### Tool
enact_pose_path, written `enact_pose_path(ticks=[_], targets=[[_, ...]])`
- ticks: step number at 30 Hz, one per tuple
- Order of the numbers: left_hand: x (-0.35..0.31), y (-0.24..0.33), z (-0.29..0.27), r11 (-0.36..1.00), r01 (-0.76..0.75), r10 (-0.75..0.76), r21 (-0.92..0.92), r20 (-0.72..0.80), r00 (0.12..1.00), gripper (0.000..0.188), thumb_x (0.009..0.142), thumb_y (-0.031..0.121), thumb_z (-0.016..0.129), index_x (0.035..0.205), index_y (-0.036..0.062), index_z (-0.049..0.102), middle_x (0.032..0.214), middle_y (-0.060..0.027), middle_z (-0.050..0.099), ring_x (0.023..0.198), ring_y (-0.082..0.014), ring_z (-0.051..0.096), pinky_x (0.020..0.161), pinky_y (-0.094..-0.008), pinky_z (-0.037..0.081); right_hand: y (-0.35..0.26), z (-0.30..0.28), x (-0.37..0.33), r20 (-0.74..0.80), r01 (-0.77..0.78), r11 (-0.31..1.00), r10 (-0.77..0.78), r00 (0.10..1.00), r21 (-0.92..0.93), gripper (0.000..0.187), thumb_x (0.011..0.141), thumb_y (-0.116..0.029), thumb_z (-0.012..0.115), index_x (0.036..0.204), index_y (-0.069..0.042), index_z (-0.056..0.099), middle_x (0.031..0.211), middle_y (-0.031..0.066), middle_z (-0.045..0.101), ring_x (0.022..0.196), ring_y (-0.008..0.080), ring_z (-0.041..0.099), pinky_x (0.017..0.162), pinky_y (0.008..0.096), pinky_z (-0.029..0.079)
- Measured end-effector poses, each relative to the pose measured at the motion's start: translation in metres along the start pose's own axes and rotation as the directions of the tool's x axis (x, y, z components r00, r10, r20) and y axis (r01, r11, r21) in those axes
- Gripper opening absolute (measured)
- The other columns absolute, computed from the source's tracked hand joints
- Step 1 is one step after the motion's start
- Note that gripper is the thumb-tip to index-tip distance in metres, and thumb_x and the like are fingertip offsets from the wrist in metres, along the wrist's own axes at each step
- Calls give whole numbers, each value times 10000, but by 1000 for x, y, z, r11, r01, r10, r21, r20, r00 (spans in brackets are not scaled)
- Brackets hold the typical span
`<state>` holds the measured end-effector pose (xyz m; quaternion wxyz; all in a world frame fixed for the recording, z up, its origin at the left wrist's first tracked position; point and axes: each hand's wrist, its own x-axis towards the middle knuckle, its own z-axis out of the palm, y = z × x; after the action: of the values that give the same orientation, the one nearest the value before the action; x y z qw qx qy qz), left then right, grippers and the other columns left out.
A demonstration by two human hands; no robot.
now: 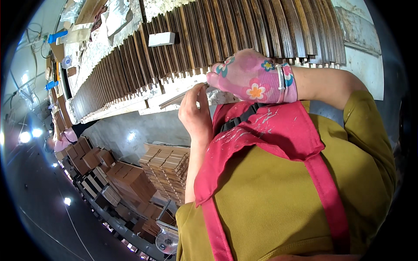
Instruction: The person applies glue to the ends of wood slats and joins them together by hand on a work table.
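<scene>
My bare left hand (194, 112) is closed, its fingertips pinching a thin brown-grey wooden strip (172, 101). The strip slants down to the left, in front of the table's edge. My right hand (250, 77), in a pink flowered glove, is curled closed at the strip's upper end, close to the left fingertips; its palm side is hidden. Just beyond both hands lies a long row of dark brown wooden slats (196, 37), side by side, with pale narrow ends facing me. A small white block (161, 39) rests on top of the slats.
Plastic bags (116, 16) lie at the table's far left. Behind me on the lower left stand a stack of wooden pieces (164, 167), brown cardboard boxes (130, 182) and a fan (167, 240). Another person (66, 138) is at the far left.
</scene>
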<state>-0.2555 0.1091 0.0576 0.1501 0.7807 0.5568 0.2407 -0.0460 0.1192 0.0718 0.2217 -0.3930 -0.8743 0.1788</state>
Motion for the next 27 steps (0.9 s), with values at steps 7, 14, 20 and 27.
enact_pose_path(ticks=[7, 14, 20, 27], targets=[[-2, 3, 0, 1000, 12, -12, 20, 3, 1000, 105, 859, 75, 689, 954, 38, 661, 858, -92, 699, 740, -204, 676, 674, -304, 517, 4, 4, -20, -126, -87, 987, 104, 987, 137, 211, 966, -274, 502, 889, -88, 568, 621, 87, 504, 526, 229, 538, 476, 355, 437], [-3, 6, -3, 997, -43, 41, 68, 27, 999, 127, 832, 73, 708, 950, 62, 663, 879, -83, 691, 778, -241, 668, 686, -319, 513, 3, 10, -26, 87, -306, 782, 310, 947, 543, 245, 996, -325, 490, 952, -108, 595, 601, 54, 480, 541, 160, 546, 478, 303, 446], [-4, -1, 1, 959, -253, 255, 131, 0, 967, 160, 817, 71, 705, 974, 85, 677, 953, -68, 670, 842, -239, 640, 715, -334, 500, 4, -1, -21, -28, -67, 995, 69, 997, 68, 217, 960, -277, 549, 1025, -69, 556, 725, 50, 557, 620, 182, 610, 530, 314, 514], [-12, -7, 3, 911, -292, 309, 290, -14, 951, 288, 763, 83, 742, 1029, 190, 717, 1104, -48, 582, 1011, -233, 556, 919, -387, 414, 10, 18, -23, -95, -35, 986, 51, 994, 160, 245, 922, -196, 563, 1118, -56, 517, 831, 76, 588, 729, 218, 646, 579, 321, 537]])
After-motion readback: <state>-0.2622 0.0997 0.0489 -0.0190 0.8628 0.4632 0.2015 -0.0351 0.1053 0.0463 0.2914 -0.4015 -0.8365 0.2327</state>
